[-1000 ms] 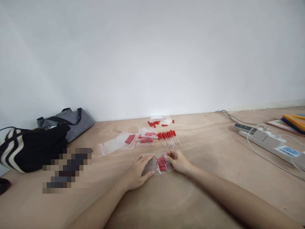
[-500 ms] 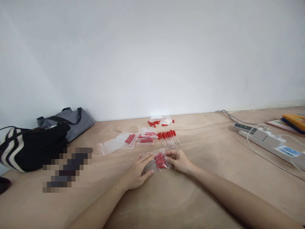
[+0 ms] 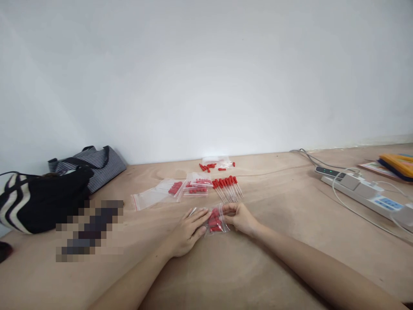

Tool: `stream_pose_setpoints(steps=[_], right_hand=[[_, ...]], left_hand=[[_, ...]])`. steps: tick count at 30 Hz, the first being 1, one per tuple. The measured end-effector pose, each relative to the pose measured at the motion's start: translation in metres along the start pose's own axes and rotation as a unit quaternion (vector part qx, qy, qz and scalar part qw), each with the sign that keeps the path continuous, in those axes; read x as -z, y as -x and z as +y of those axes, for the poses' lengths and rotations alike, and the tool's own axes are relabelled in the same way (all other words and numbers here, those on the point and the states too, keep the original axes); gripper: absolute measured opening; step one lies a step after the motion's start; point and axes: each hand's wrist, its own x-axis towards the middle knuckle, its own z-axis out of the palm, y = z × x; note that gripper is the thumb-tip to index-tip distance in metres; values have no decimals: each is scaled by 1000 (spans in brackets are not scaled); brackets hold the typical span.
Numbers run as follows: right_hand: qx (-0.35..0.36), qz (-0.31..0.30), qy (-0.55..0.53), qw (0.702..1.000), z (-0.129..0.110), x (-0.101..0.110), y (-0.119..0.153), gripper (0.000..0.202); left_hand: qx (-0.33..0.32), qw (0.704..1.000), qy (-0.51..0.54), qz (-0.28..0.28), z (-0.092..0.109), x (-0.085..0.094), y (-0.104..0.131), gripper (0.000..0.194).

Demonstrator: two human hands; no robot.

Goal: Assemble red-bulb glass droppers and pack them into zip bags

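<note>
A clear plastic bag with several red-topped droppers (image 3: 214, 220) inside lies on the wooden table between my hands. Flat on its left part rests my left hand (image 3: 190, 230), fingers stretched out. My right hand (image 3: 240, 218) pinches the bag's right edge, thumb and fingers bent round it. Just beyond, a row of loose droppers (image 3: 228, 186) with red bulbs and pale stems lies side by side. Filled bags (image 3: 197, 185) overlap to the left of that row, beside a long clear bag (image 3: 155, 196).
Loose red bulbs (image 3: 208, 166) and a clear bag (image 3: 219, 161) lie near the wall. Black and striped bags (image 3: 108, 168) stand at the left, near a pixelated dark object (image 3: 97, 226). On the right are a power strip (image 3: 364, 193), cables and a yellow-and-blue object (image 3: 398, 165).
My left hand's fingers have slid slightly right over the bag, toward the red bulbs. The bag's right edge is now folded up more at my right hand.
</note>
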Motion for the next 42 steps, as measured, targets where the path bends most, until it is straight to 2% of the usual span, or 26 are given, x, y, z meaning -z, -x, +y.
stream_pose_setpoints(steps=[4, 9, 13, 16, 18, 22, 25, 28, 32, 34, 36, 39, 42], right_hand=[[49, 2, -44, 998, 1, -2, 0, 34], [101, 62, 87, 989, 8, -4, 0, 19], [114, 6, 114, 987, 9, -3, 1, 15], [119, -55, 68, 989, 7, -2, 1, 15], [97, -70, 32, 992, 6, 0, 0, 17], [59, -59, -21, 996, 5, -2, -2, 22], [58, -50, -74, 994, 7, -7, -2, 28], [68, -9, -77, 995, 11, -11, -3, 29], [63, 21, -20, 998, 12, -6, -4, 24], [56, 38, 17, 998, 10, 2, -4, 20], [77, 75, 101, 989, 7, 15, -3, 15], [152, 92, 264, 948, 4, 33, 0, 14], [229, 45, 373, 898, 4, 43, 7, 23]], left_hand=[[-10, 1000, -3, 14, 0, 0, 0, 44], [-9, 999, -5, 34, 1, 0, 0, 46], [-1, 999, -10, 45, 1, 0, 0, 45], [-6, 998, -7, 57, 0, -1, 0, 43], [-13, 998, -3, 62, 0, -1, 0, 43], [-17, 998, 5, 61, 0, -1, 0, 43], [-10, 998, 10, 56, 1, -1, 0, 43], [2, 999, 9, 52, 2, 0, 0, 43], [17, 998, -5, 61, 2, 1, 1, 44], [19, 998, -14, 63, 3, 2, 3, 42], [17, 998, -20, 52, 2, 3, 4, 39], [-1, 999, -33, 23, -5, 6, 1, 36], [-28, 996, -78, 44, -16, 10, -5, 34]])
